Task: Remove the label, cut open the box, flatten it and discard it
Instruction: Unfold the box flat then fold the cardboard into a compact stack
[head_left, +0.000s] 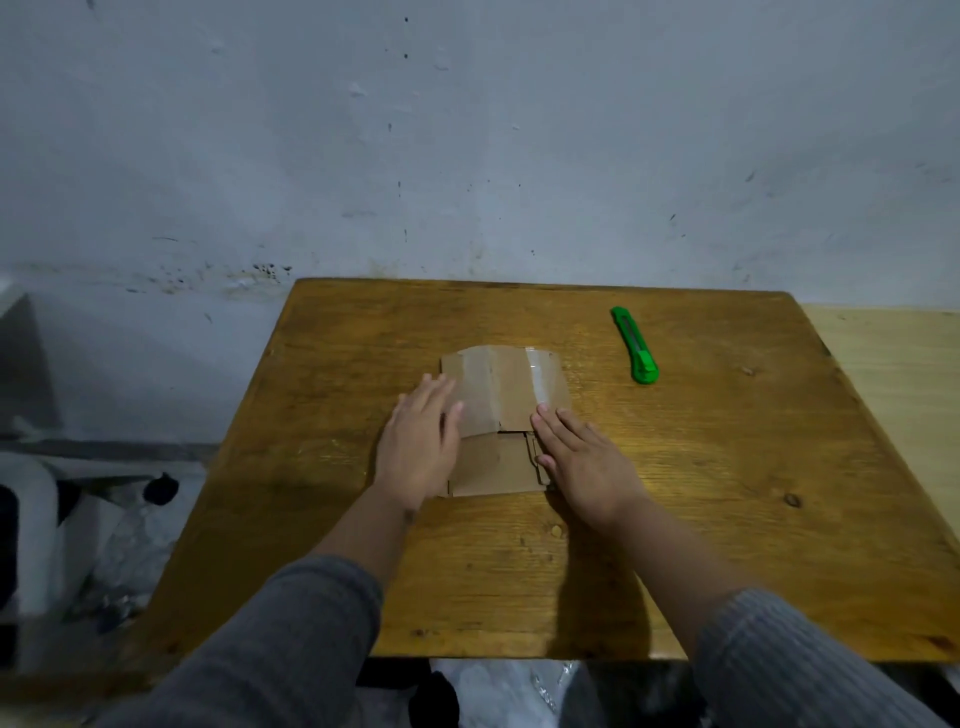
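A small brown cardboard box (506, 395) lies pressed flat in the middle of the wooden table (701, 467), with strips of clear tape across its upper panel. My left hand (418, 447) rests palm down on its left side, fingers spread. My right hand (584, 462) lies flat over its right edge, fingertips touching the cardboard. Neither hand grips anything. A green utility knife (635, 344) lies on the table beyond and to the right of the box, apart from both hands. No label is visible on the box.
A grey stained wall stands behind the table. A lighter wooden surface (898, 364) adjoins the table on the right. White and dark objects (41, 519) sit on the floor to the left, and plastic wrap (519, 691) lies under the front edge.
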